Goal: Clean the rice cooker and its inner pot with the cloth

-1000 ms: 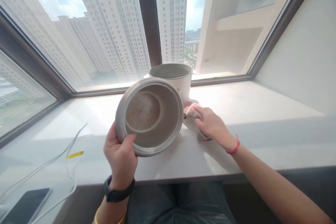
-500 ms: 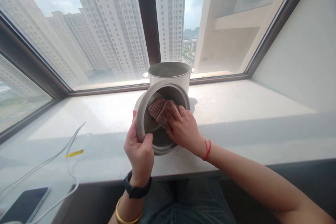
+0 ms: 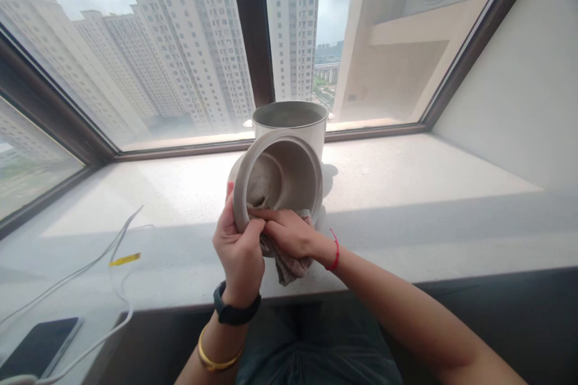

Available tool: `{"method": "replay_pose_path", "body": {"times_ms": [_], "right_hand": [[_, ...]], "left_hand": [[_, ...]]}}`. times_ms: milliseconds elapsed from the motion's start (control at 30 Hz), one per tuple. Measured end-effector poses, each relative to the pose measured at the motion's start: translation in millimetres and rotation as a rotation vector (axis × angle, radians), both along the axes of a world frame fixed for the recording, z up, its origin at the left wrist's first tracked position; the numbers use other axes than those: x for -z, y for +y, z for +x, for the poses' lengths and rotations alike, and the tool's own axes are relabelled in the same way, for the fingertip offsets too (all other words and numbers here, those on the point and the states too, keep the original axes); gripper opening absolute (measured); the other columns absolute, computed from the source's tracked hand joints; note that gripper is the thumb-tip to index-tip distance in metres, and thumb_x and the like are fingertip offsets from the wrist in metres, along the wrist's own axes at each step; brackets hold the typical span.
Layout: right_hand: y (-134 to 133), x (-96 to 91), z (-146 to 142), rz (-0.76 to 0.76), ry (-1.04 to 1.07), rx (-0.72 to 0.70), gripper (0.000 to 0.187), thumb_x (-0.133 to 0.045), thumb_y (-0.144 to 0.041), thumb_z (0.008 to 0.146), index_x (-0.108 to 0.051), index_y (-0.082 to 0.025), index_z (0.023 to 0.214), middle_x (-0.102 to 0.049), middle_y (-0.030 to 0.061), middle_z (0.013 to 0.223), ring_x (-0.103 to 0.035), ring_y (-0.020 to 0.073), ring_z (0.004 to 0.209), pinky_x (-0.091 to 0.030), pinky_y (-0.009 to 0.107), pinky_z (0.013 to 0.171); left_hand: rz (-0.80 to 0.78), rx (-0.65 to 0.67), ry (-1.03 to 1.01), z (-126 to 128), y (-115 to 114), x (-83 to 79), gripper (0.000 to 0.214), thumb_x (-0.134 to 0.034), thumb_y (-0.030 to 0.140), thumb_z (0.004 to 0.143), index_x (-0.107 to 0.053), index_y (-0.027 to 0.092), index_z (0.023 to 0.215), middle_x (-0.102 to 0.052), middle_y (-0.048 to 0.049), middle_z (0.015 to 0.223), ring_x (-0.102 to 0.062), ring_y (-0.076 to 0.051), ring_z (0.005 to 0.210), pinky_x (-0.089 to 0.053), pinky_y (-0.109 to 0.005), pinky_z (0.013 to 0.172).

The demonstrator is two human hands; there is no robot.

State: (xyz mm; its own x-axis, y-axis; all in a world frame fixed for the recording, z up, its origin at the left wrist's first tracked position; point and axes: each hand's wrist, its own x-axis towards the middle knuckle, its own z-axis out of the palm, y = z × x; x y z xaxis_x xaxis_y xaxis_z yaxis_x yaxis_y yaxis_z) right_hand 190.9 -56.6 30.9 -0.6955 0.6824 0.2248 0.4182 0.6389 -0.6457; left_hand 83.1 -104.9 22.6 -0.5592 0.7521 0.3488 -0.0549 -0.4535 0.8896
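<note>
- The tabletop [image 3: 406, 192], a pale window ledge, carries everything; a taller white pot [image 3: 289, 123] stands upright at its far edge, around twelve o'clock from the hands, and shows no cloth in or on it.
- The inner pot [image 3: 282, 177] is held tilted just in front of that pot, mouth turned toward the wearer; its inside looks mostly dull and clean, with a faint darker patch on the left wall, so by my judgement the wiping is under way, not finished.
- The cloth [image 3: 289, 258] hangs over the lower rim at six o'clock; part is tucked inside.
- The left hand [image 3: 239, 252] is clamped on the inner pot's rim at seven o'clock.
- The right hand [image 3: 289, 231] is closed on the cloth, pressing it against the rim, touching the left hand.
- A white cable [image 3: 90, 271] and a phone [image 3: 40, 346] lie well apart at eight o'clock.
</note>
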Motion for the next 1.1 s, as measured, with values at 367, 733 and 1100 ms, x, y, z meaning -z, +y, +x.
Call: {"method": "replay_pose_path", "body": {"times_ms": [367, 733, 1100], "right_hand": [[10, 12.6, 45, 0.357, -0.274, -0.303, 0.098, -0.073, -0.067, 0.071, -0.043, -0.016, 0.149, -0.053, 0.0168, 0.146, -0.05, 0.0366, 0.132, -0.037, 0.047, 0.109], [-11, -15.4, 27, 0.262, -0.5, -0.18, 0.076, -0.068, -0.037, 0.07, -0.048, -0.018, 0.141, -0.071, 0.012, 0.113, -0.067, 0.0303, 0.098, -0.049, 0.037, 0.081], [-40, 1.1, 9, 0.18, -0.242, -0.03, 0.067, -0.068, -0.034, 0.071, -0.051, -0.018, 0.134, -0.066, 0.0134, 0.124, -0.063, 0.0321, 0.11, -0.048, 0.04, 0.088]], "left_hand": [[-0.113, 0.162, -0.171, -29, -2, -37.8, 0.052, -0.071, 0.006, 0.056, -0.075, 0.021, 0.106, -0.073, 0.0008, 0.088, -0.066, -0.016, 0.079, -0.054, -0.021, 0.065], [-0.209, 0.396, -0.002, -50, 34, -76.7, 0.063, -0.078, 0.016, 0.062, -0.067, 0.016, 0.124, -0.071, -0.0096, 0.118, -0.063, -0.032, 0.115, -0.048, -0.046, 0.106], [-0.261, 0.078, -0.318, 9, -43, 25.9, 0.049, -0.075, 0.032, 0.083, -0.058, 0.022, 0.127, -0.067, -0.0075, 0.126, -0.062, -0.025, 0.122, -0.049, -0.037, 0.104]]}}
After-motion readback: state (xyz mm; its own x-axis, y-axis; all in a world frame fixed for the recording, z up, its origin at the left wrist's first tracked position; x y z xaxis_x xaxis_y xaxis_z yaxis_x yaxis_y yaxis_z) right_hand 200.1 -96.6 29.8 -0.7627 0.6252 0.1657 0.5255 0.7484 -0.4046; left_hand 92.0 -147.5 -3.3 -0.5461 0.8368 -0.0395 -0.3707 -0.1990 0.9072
